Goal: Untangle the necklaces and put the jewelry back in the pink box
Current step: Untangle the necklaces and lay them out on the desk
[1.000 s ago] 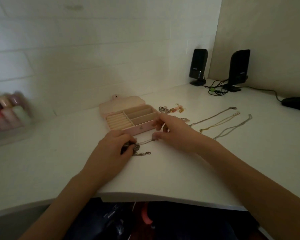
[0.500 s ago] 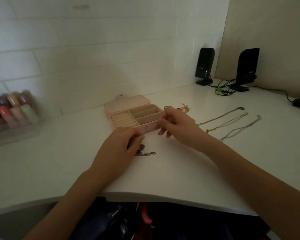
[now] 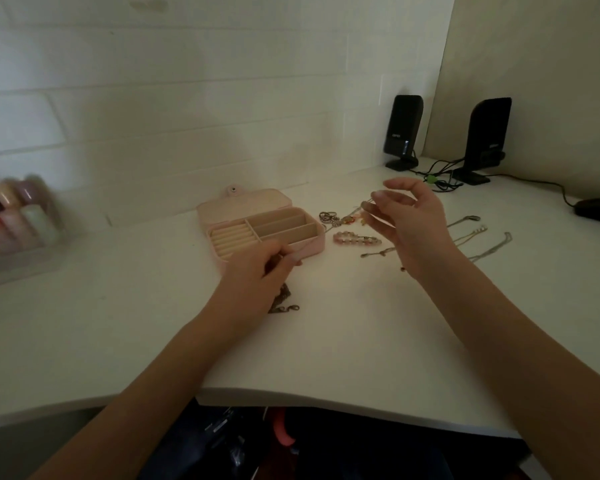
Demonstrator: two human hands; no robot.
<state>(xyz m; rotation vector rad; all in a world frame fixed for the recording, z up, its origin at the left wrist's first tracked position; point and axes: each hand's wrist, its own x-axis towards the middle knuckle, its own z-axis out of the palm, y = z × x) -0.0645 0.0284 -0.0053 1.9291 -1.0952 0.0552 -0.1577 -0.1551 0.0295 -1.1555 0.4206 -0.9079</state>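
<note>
The pink box (image 3: 312, 244) lies open on the white desk, its compartments showing no jewelry. Just in front of it, my left hand (image 3: 257, 275) grips a dark tangled chain (image 3: 284, 304) whose clasp end trails on the desk. My right hand (image 3: 406, 223) is lifted to the right of the box and pinches the end of a thin chain (image 3: 347, 216) that runs back toward my left hand. A pink bead bracelet (image 3: 355, 239), a cluster of rings (image 3: 329, 216) and three straightened necklaces (image 3: 478, 233) lie to the right.
Two black speakers (image 3: 404, 131) with cables (image 3: 437, 176) stand at the back right, next to a black mouse (image 3: 598, 211). A clear case of coloured bottles (image 3: 18, 220) sits at the far left. The desk's front edge (image 3: 291, 398) curves below my arms.
My right hand has lifted and moved right and away from the box, drawing a thin chain out with it and uncovering the bead bracelet. My left hand stays over the dark tangle.
</note>
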